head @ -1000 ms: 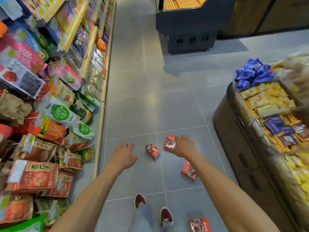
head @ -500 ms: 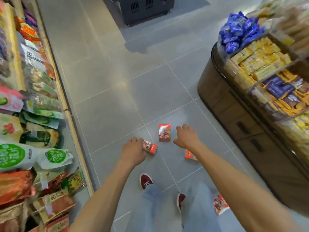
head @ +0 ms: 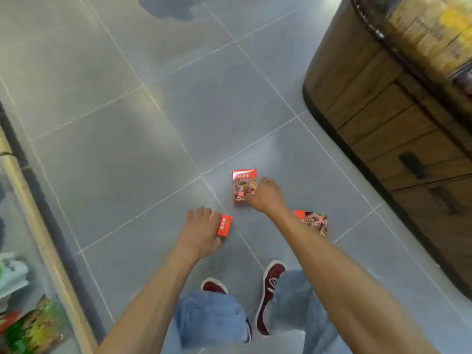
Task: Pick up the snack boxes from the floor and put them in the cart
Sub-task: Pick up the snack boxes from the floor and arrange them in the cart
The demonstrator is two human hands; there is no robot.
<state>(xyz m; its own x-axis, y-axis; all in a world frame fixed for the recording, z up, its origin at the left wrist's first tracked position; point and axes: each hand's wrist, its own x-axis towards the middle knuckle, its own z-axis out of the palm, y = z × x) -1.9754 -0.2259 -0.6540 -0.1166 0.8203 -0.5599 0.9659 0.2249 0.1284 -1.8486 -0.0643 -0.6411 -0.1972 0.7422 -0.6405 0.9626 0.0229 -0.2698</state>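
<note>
Left hand (head: pixel 201 231), right hand (head: pixel 268 195) at boxes (head: pixel 242 183) (arms outstretched)

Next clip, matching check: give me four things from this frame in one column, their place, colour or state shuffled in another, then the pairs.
1 left hand
2 right hand
3 third snack box
4 shoes

A dark red
B grips the face-up box
C lies partly behind the right forearm
D grips the box showing its orange edge

Pairs: 1-D, 2-B, 3-C, 4-A.
</note>
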